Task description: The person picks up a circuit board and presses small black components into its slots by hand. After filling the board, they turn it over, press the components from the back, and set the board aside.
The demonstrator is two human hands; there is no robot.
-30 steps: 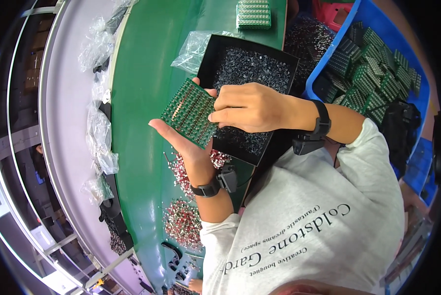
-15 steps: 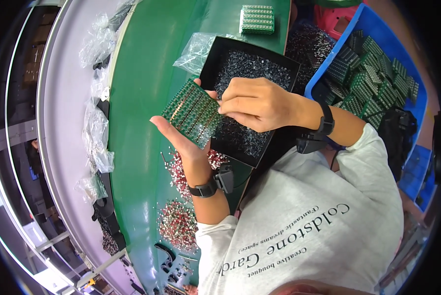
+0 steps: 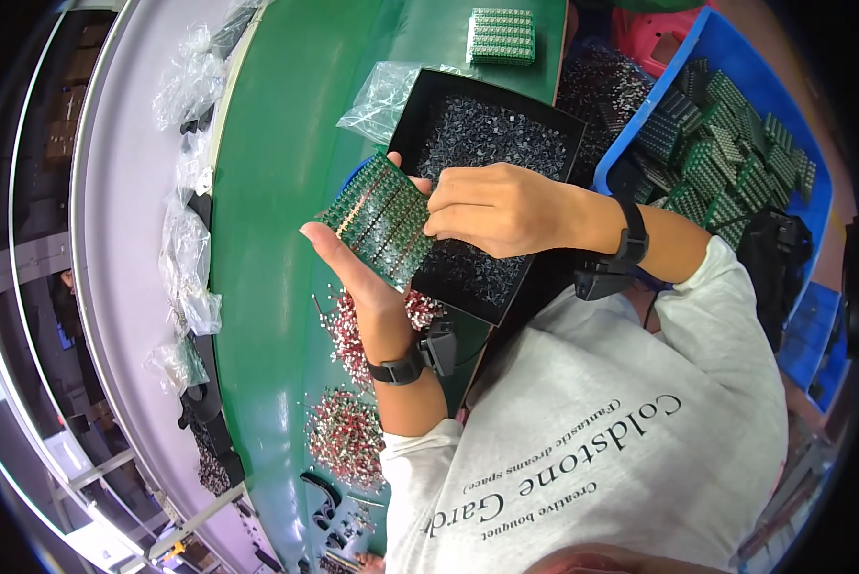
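My left hand (image 3: 370, 292) holds a green circuit board panel (image 3: 377, 215) tilted up, with rows of small parts on it. The thumb lies along the near left side, and fingertips show at the far edge. A strip of blue shows behind the board's upper left edge. My right hand (image 3: 501, 212) is closed in a pinch at the board's right edge; whatever is between its fingertips is hidden. Below the right hand sits a black tray (image 3: 412, 126) of small dark pieces.
A blue bin (image 3: 820, 244) full of boards stands at the right. Stacked boards (image 3: 502, 38) and a clear plastic bag (image 3: 379, 103) lie on the green work surface (image 3: 276, 191). Red and white small parts (image 3: 345, 438) are heaped nearer. Another person's hand (image 3: 372, 562) shows at the lower edge.
The board has tilted a little in my left hand, and blue now shows behind it. My right hand has shifted slightly down and left along the board's right edge.
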